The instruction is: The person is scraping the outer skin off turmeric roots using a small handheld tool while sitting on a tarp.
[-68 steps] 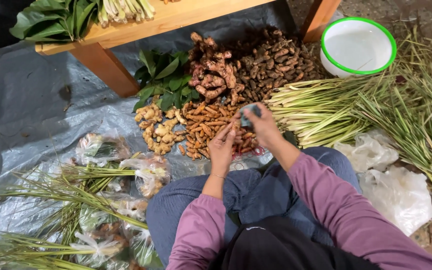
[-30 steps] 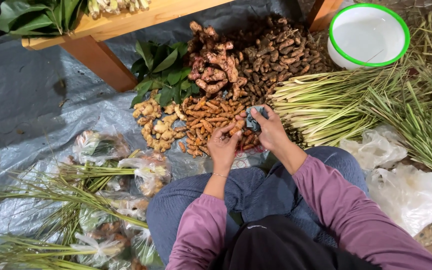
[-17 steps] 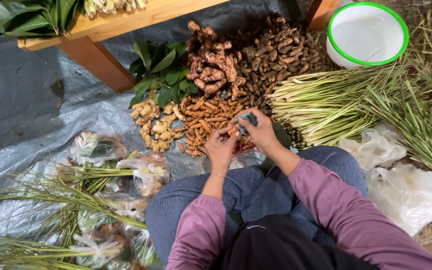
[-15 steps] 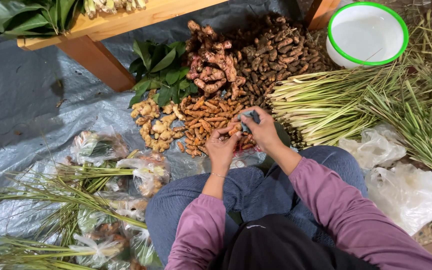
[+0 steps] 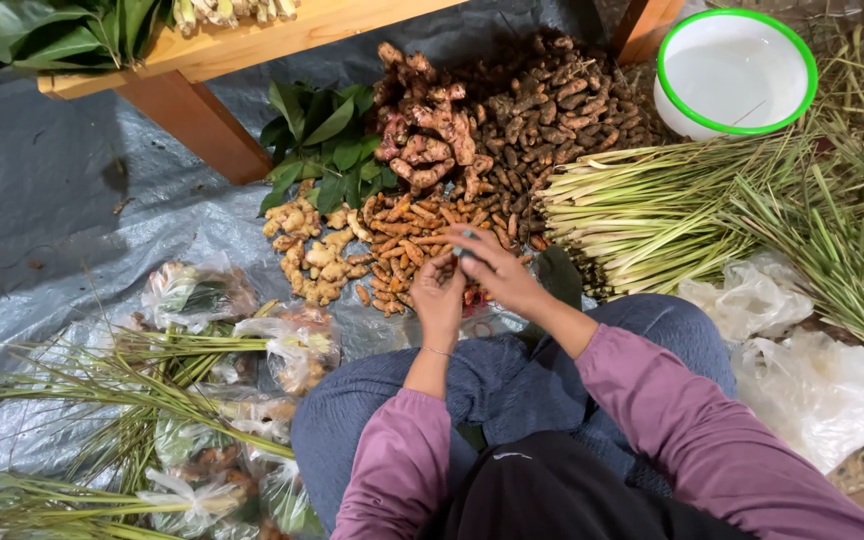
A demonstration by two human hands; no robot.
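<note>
Heaped just beyond both hands: orange turmeric roots (image 5: 407, 250), long axes mostly pointing away from the grip. Right hand (image 5: 497, 272) pinched shut on a small dark piece (image 5: 464, 250); left hand (image 5: 439, 298) touching, curled, grip unclear, equally near

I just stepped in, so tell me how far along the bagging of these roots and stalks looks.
Done: several tied clear bags lie at the left. In hand: the left hand and right hand meet over the orange root pile, the right pinching something small and dark. Left: big root heaps and the lemongrass remain loose.
</note>
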